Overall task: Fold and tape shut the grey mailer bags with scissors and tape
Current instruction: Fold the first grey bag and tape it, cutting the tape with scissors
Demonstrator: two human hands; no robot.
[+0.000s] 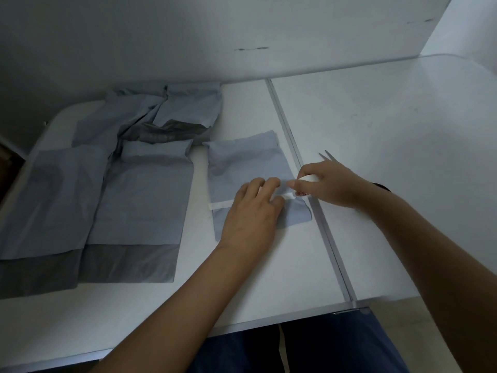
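White folding table (376, 135), centre seam running roughly 11 to 5 o'clock, pale wall behind. Dim light.

Folded mailer bag (242, 162) lies just left of the seam, long axis about 12 to 6 o'clock. Strip of white tape (223, 204) crosses it near the lower third, running roughly 9 to 3 o'clock, so tape axis sits across the bag axis.

Left hand (252, 211) lies flat on the bag, fingers fairly straight, pressing down over the tape line; fingertips point toward 1 o'clock. Right hand (328, 184) sits at 3 o'clock from the left, over the seam, fingers curled round the tape roll (308, 180). Scissors (326, 156) show only as two blade tips past the right knuckles at 12 o'clock; handles hidden, so whether that hand holds them too I cannot tell.

Key relation: roll lies directly at 3 o'clock from the pressing fingers, just beside them, with the free tape bridging between. Judgement: tape laid and being smoothed; the cut belongs at the bag's right edge, nearest the right hand. Risk: slack would let the strip wrinkle.

Other mailer bags (139, 189) lie at 9 o'clock, well apart, flaps unsealed; a crumpled heap sits at 11 o'clock.
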